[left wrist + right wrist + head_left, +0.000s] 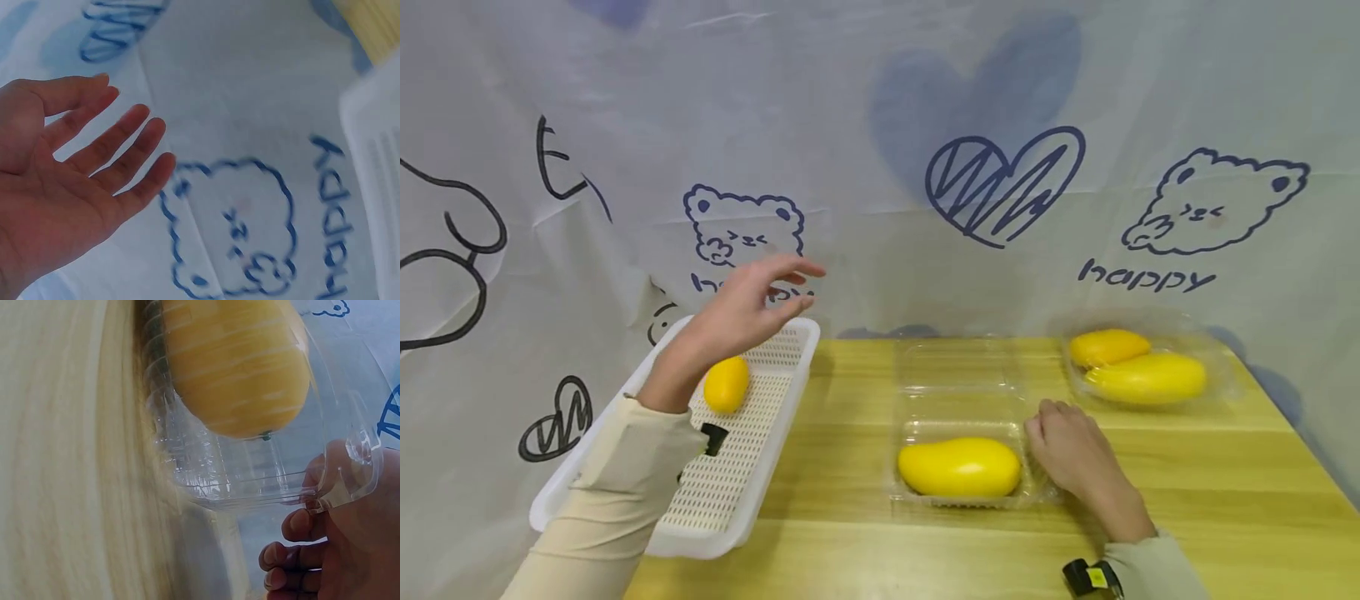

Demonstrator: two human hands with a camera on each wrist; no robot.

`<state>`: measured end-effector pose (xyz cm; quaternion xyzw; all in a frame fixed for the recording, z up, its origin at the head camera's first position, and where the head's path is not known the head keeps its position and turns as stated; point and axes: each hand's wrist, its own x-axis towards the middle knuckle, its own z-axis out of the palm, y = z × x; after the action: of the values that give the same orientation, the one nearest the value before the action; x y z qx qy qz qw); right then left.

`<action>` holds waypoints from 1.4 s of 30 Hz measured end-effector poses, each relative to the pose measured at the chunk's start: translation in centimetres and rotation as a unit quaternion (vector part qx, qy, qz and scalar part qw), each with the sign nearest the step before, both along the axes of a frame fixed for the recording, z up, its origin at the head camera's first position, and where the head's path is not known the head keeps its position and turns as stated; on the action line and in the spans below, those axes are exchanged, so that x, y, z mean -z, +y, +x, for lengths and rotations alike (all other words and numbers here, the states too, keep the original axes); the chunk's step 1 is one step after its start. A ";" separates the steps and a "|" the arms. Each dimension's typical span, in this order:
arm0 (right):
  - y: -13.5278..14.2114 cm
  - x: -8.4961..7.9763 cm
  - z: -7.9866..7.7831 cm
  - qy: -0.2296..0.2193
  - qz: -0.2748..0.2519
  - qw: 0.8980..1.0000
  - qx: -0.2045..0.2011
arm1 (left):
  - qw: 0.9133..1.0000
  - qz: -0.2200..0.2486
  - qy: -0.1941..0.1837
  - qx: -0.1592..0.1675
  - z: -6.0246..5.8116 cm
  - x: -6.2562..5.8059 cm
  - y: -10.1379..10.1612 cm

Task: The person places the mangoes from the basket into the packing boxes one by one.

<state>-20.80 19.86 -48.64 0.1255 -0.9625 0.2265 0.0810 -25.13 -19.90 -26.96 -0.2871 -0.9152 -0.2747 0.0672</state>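
My left hand (pixel 737 310) is raised above the far part of a white perforated basket (pixel 741 471), holding nothing; in the left wrist view its fingers are spread and slightly bent. A yellow-orange mango (pixel 727 387) lies in the basket below the wrist. In the middle of the table stands a clear plastic clamshell container (pixel 955 367), lid laid back, with one large yellow mango (pixel 958 468) in its base. At the container's right side my right hand (pixel 1075 450) pinches the clear rim (pixel 340 481) between thumb and curled fingers, partly seen through the plastic.
A second clear container (pixel 1217 379) with two yellow mangoes (pixel 1150 379) stands at the back right of the wooden table (pixel 842 483). A printed cloth (pixel 850 208) hangs behind the table. Inside the basket, a black piece (pixel 715 438) shows beside the left sleeve.
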 end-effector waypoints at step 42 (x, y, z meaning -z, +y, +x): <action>0.2 -0.4 0.2 -0.019 -0.016 1.000 0.004 | 0.933 -0.079 -0.275 -0.216 -4.8 12.1 -11.8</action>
<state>-20.61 20.03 -48.20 0.1159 -0.9606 0.2440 0.0659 -29.93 -31.73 -39.03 -0.0002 -0.9565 -0.2486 -0.1528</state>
